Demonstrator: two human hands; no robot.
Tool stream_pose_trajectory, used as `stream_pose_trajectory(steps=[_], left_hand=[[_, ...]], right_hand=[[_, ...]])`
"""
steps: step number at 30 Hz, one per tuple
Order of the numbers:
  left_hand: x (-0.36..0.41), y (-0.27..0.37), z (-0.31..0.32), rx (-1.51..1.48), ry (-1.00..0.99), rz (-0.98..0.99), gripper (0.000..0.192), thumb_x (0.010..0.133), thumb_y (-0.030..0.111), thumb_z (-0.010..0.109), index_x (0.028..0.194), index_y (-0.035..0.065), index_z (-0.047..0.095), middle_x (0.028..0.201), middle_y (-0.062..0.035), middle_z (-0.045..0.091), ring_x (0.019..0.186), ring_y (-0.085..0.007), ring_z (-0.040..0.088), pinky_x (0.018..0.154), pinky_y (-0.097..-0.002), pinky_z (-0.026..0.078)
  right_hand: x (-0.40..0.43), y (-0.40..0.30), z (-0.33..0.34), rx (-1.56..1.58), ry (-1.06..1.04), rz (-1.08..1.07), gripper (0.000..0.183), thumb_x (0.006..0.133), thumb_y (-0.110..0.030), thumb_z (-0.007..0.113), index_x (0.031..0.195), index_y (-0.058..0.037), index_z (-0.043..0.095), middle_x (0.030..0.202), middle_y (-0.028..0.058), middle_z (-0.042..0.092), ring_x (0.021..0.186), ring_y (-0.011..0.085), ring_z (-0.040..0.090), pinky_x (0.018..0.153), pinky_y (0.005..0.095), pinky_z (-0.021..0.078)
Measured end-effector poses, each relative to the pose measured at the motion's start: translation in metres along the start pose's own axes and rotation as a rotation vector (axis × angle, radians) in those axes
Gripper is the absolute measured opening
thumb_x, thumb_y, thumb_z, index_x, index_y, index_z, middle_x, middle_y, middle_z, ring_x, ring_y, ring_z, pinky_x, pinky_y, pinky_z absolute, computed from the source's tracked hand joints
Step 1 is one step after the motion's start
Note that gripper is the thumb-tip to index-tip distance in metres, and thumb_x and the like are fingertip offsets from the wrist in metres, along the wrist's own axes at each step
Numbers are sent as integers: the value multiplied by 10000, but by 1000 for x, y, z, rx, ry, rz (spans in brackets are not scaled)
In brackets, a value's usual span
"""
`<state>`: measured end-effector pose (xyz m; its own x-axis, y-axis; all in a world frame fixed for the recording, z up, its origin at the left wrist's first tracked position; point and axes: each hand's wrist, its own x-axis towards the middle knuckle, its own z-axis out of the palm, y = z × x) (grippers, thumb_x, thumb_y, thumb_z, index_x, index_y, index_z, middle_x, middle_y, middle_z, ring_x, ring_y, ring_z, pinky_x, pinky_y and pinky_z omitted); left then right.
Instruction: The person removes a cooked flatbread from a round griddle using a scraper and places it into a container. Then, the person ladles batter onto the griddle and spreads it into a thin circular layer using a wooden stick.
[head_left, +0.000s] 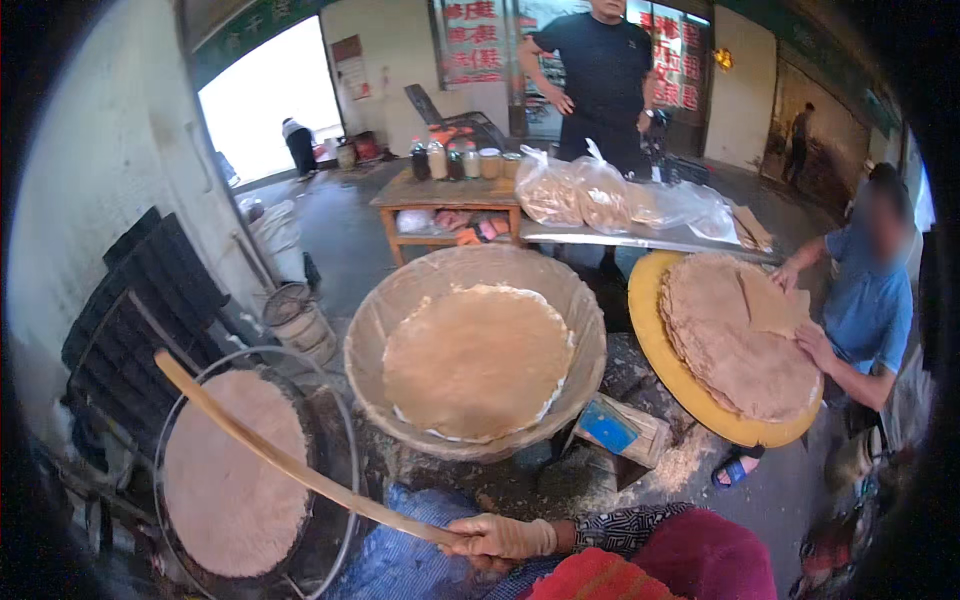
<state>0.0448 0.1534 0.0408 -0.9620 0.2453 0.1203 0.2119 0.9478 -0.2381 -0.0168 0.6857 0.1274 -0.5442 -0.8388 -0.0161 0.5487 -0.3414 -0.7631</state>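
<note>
My right hand (499, 536), in a pale glove, grips one end of a long, slightly curved wooden stick (300, 469). The stick slants up to the left, crossing above a round griddle covered by a thin light-brown sheet of batter or flatbread (232, 465). A metal ring (355, 442) surrounds the griddle; whether stick and sheet touch, I cannot tell. My left hand is out of view. Ahead stands a large lined basket (367, 322) holding a wide round brown layer (480, 360) with a white edge, perhaps flatbread on cloth or plastic.
A co-worker (870, 300) handles a folded flatbread (772, 304) on a stack over a round yellow tray (645, 330). A wooden stool (645, 435) stands before it. Behind are bagged food (551, 191), a wooden table (442, 196) with bottles, a bucket (300, 330) and a standing person (600, 75).
</note>
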Motion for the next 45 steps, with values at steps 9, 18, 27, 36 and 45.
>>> stream_pose_trajectory(steps=[9,18,27,36,45], left_hand=[[154,137,91,-276,79,-115,403,877,330,628,1220,118,615,1252,-102,587,1017,-272,631,837,-409,509],[323,219,-131,-644,576,311,639,873,422,569,1346,1,478,1344,-243,475,1273,-440,431,1095,-567,289],[363,120,-56,-344,308,235,944,737,652,599,1360,-40,442,1411,-256,439,1369,-428,349,1158,-511,242],[347,-23,35,-208,-37,29,915,657,724,576,1154,-44,565,1263,-268,550,1271,-434,459,1111,-477,326],[163,-130,28,-144,-43,-334,926,685,564,713,1284,-104,482,1327,-286,510,1301,-420,434,1123,-471,312]], right_hand=[[10,-16,-62,-496,872,5,257,943,-301,638,1081,-84,638,724,27,639,534,95,578,471,280,475],[31,-28,-87,-506,799,-22,587,963,-113,540,1513,-111,334,664,46,594,514,113,543,489,257,467],[44,-4,-60,-406,789,203,565,968,-132,558,1502,-124,373,659,-19,536,460,65,457,405,239,390],[179,-6,-59,-79,430,397,534,1007,-188,508,1507,-101,342,565,-44,423,406,43,357,366,220,281],[271,68,-23,-262,168,439,525,970,-165,585,1470,-145,425,608,-11,531,424,71,457,378,258,374]])
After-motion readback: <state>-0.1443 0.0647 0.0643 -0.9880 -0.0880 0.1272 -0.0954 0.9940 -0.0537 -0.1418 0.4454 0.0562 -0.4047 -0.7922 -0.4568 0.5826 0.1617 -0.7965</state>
